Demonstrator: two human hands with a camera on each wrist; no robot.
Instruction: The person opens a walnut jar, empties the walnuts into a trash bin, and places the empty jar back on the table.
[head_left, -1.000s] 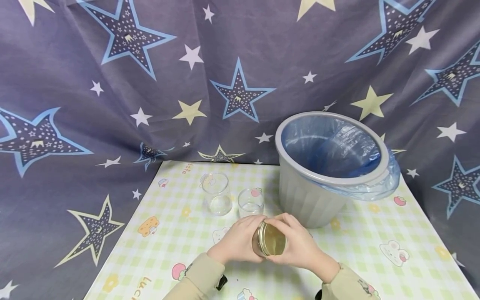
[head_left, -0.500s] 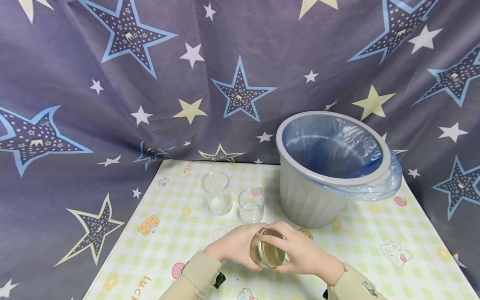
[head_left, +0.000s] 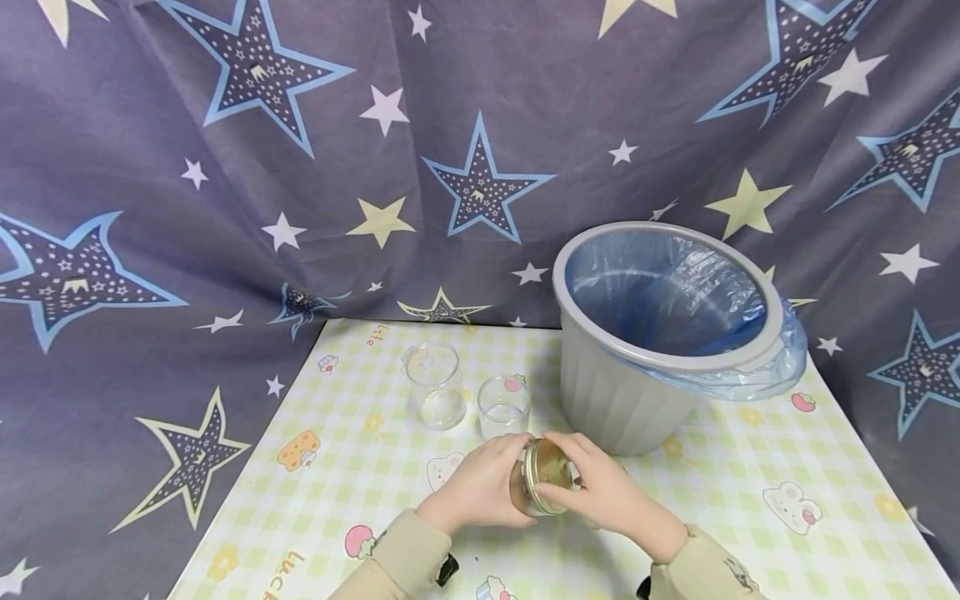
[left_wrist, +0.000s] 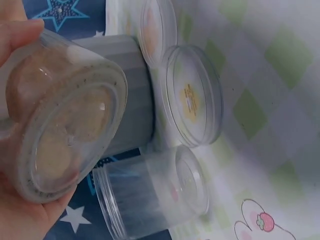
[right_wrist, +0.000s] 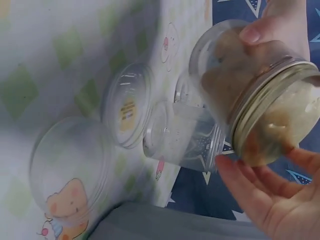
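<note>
A clear jar (left_wrist: 75, 140) with a gold-coloured metal lid (head_left: 552, 477) is held tilted over the table, its lid facing right. My left hand (head_left: 483, 483) grips the jar's body. On the lid's rim, my right hand (head_left: 615, 493) has its thumb on the near side and fingers on the far side. Through the clear wall in the right wrist view, brownish shapes show; I cannot tell whether they are contents or fingers. Beyond the hands stand a taller clear jar (head_left: 435, 387) and a shorter clear one (head_left: 504, 407).
A large grey bin (head_left: 622, 400) lined with a blue plastic bag (head_left: 750, 383) stands at the back right. Two clear round lids (right_wrist: 129, 106) lie on the checked tablecloth (head_left: 300, 517) beneath the hands. A star-patterned curtain (head_left: 315, 250) hangs behind.
Both hands and the jar dipped toward me, then rose back a little. The right hand's fingers have shifted on the lid's rim; the left hand keeps its grip on the body.
</note>
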